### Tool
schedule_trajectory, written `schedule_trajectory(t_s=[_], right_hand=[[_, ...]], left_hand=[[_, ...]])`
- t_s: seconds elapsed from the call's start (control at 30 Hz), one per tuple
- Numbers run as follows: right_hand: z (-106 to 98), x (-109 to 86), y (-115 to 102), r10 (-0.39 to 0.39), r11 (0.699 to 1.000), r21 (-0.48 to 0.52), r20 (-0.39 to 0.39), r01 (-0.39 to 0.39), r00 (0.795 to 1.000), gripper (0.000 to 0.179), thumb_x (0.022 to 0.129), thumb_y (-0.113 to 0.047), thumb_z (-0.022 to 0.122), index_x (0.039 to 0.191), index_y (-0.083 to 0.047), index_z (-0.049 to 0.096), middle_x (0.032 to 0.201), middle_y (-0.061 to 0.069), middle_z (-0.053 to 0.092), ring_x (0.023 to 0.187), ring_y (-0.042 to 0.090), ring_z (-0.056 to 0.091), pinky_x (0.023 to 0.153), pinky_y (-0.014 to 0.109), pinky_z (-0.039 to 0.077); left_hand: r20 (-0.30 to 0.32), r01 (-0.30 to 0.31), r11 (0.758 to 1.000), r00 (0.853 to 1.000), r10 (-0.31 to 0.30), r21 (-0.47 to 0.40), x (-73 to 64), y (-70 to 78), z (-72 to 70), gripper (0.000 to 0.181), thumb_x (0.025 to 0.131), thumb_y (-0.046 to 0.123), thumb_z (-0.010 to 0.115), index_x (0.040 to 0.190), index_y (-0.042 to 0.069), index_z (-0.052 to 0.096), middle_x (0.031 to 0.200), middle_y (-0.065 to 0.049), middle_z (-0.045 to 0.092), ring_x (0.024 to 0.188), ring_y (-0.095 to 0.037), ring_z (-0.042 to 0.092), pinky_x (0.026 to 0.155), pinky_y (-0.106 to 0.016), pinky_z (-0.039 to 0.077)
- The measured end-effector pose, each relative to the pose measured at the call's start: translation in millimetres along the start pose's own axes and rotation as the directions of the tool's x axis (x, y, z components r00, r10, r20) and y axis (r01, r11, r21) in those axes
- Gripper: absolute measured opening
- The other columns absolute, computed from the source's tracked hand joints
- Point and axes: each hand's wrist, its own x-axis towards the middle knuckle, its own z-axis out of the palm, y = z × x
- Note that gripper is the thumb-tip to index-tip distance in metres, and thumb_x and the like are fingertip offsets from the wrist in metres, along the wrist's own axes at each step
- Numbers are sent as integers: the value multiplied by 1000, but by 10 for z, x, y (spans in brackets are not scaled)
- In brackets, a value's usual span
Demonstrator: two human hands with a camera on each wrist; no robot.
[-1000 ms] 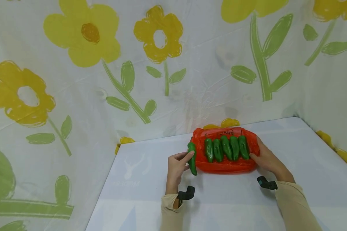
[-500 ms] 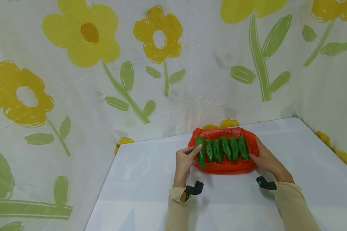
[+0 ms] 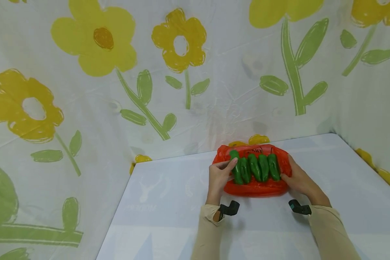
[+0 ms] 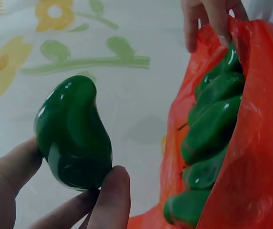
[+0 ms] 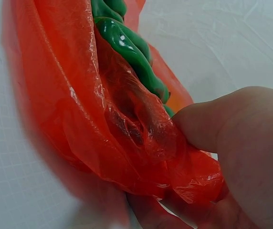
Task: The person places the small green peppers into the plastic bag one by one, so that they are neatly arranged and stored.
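My left hand (image 3: 219,177) pinches a glossy green pepper (image 4: 74,133) between thumb and fingers. In the head view this pepper overlaps the left end of a row of similar green peppers (image 3: 254,168), while the left wrist view shows it apart from them. The row lies in the mouth of a red plastic bag (image 3: 253,189) with dark print along its far side. At the bag's right end my right hand (image 3: 303,180) grips the thin plastic, thumb on the near face and fingers behind. Crumpled film bunches under that thumb in the right wrist view.
A white table (image 3: 156,209) with faint printed marks lies under everything. Behind and at both sides hangs a white curtain (image 3: 214,94) printed with yellow flowers. Each wrist carries a small black camera (image 3: 230,208).
My left hand has moved right with the pepper, from beside the bag's left edge to over the left end of the row. My right hand has stayed on the bag.
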Motion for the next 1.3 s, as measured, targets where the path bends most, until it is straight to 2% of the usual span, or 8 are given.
schedule_trajectory(t_s=[0.23,0.5,0.6,0.7,0.83,0.97,1.1,1.3], right_hand=[[4,-2,20,-29,1000,1,-11,29,1000,94,99,-5,57,163,-1,-11,166,36,15,146,60,24,112,76,29],[6,22,15,-45,999,-16,-14,45,999,93,98,-5,57,164,-1,-10,165,36,18,145,59,27,112,76,30],[-5,20,6,-44,999,-22,-15,43,999,94,98,-5,57,163,-1,-10,165,37,18,145,60,27,112,76,31],[-7,11,1,-34,999,-17,-12,34,999,94,98,-5,57,163,0,-11,165,37,16,146,61,25,112,76,30],[4,5,7,-22,1000,-11,-8,22,1000,95,99,-6,58,163,-1,-11,166,36,14,147,61,24,112,76,29],[5,7,19,-18,1000,-19,-12,18,1000,95,99,-7,58,163,-1,-12,166,36,14,147,60,24,112,76,30],[3,12,29,-22,1000,-21,-16,22,1000,95,99,-6,58,163,-1,-12,166,36,14,147,60,24,112,76,29],[17,9,30,-25,999,-24,-14,24,1000,94,99,-7,58,163,-1,-11,166,36,15,146,60,24,112,76,30]], left_hand=[[-19,-14,999,1000,15,43,58,-2,160,44,87,42,83,111,5,80,107,-9,78,89,-19,77,75,-41,65],[-99,-32,983,994,51,183,152,-62,89,44,88,40,82,109,1,80,106,-12,79,77,-21,77,72,-41,65],[-83,-60,953,993,89,298,183,-64,57,45,89,42,81,108,2,80,103,-11,80,81,-18,75,75,-37,65],[-66,-82,906,991,120,416,210,-71,35,44,90,43,80,106,2,81,102,-10,81,87,-17,73,78,-33,63],[-74,-72,860,989,126,505,241,-71,23,42,90,41,80,105,2,82,100,-10,81,89,-19,74,80,-34,62],[-86,-40,832,991,105,553,262,-52,32,40,90,40,80,101,2,82,97,-10,81,83,-16,72,76,-33,62],[-85,-31,800,991,102,599,282,-46,52,38,90,39,81,92,1,82,85,-8,79,72,-12,65,64,-27,58],[-115,12,789,991,75,614,321,-74,58,37,90,38,81,81,2,78,64,3,58,60,-9,50,52,-20,43]])
